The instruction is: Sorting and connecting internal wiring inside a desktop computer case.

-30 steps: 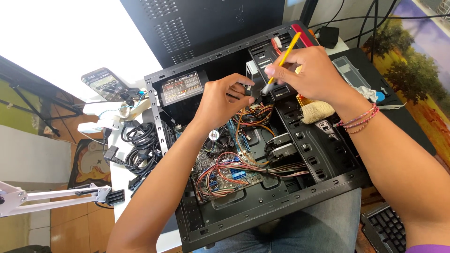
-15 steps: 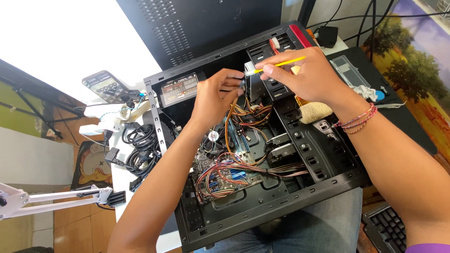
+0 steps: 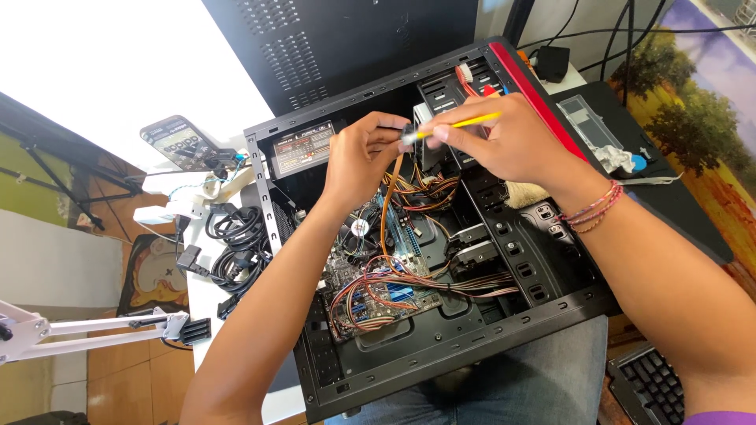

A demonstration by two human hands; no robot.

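Observation:
An open black computer case [image 3: 441, 346] lies on its side on my lap, its motherboard [image 3: 378, 275] and bundles of coloured wires exposed. My right hand [image 3: 504, 142] grips a yellow-handled screwdriver [image 3: 465, 122] held nearly level above the drive bays, tip pointing left. My left hand [image 3: 362, 157] pinches the screwdriver's tip end together with a small dark connector at the top of an orange flat cable [image 3: 387, 212] that hangs down to the board. Coloured bracelets ring my right wrist.
A power supply [image 3: 303, 149] sits in the case's upper left corner. Left of the case lie coiled black cables [image 3: 236, 244], a phone [image 3: 177, 142] and a white lamp arm [image 3: 87, 323]. A keyboard [image 3: 654, 386] is lower right; a red-edged panel [image 3: 535, 86] runs along the case.
Both hands have risen and shifted left above the case. The screwdriver has swung from steeply tilted to nearly level, and my left hand now meets its tip.

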